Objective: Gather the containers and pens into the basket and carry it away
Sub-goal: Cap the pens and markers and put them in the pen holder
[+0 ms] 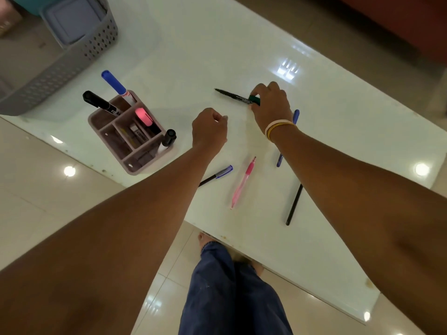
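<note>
My right hand (272, 105) pinches the green-capped end of a black marker (232, 95) that lies on the white table (193, 56). My left hand (210, 129) hovers over the table as a loose fist with nothing in it. To its left a mauve divided organiser (131, 151) holds a blue marker (114, 83), a black marker (98, 101), a pink highlighter (144, 117) and a black-capped marker (168, 138). The grey perforated basket (63, 66) stands at the far left with a lidded container (72, 20) inside.
Loose on the table near me lie a blue-capped pen (219, 174), a pink pen (243, 183), a blue pen (295, 117) partly under my right wrist, and a black pen (294, 206). The table's near edge runs diagonally above my legs and the tiled floor.
</note>
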A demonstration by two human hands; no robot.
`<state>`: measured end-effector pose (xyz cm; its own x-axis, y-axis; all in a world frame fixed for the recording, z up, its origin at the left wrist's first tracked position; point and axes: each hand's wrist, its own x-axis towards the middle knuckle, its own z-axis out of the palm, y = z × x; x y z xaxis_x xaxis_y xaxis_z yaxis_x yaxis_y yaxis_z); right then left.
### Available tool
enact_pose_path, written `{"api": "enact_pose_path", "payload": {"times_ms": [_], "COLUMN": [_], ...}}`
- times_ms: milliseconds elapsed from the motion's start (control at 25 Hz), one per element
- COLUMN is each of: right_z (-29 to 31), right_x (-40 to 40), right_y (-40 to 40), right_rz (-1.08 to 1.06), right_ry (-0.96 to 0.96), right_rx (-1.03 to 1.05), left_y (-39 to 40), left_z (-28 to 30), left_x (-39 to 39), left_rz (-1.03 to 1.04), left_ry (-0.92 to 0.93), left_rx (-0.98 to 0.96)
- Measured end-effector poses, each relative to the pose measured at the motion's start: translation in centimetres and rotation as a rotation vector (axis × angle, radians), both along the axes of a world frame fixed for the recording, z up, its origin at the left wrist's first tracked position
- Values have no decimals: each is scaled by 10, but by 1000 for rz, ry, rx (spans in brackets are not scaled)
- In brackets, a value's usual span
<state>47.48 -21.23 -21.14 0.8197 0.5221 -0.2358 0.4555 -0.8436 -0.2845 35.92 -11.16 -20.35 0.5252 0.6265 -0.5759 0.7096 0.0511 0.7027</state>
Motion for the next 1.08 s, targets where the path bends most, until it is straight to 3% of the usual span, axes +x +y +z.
{"api": "enact_pose_path", "payload": {"times_ms": [160,320,480,600,720,800,960,1080], "right_z": [-1,1,11,19,22,23,45,68], "right_x": [-20,-44,-66,-79,-86,-85,-84,-89], "right_y": [-5,-12,-26,-37,-47,-54,-64,-78], "right_rz": [122,195,314,289,80,-176,-597,-695], "right_ry": [3,26,66,136,135,184,574,833], "right_rx": [-142,-202,-97,-15,102,284,695,824], "left_y": [2,0,-13,-24,-32,-40,-63,-84], "left_z": [5,13,22,27,35,38,53,67], "left_x": [10,19,19,13,1,-14,-47,-67], "left_rz": [12,197,210,271,290,148,-187,-265], "left_ry": [46,57,36,-12,-17,-1,13,-12], "left_rx": [-195,-390,-406,-378,-341,-283,-123,-37]}}
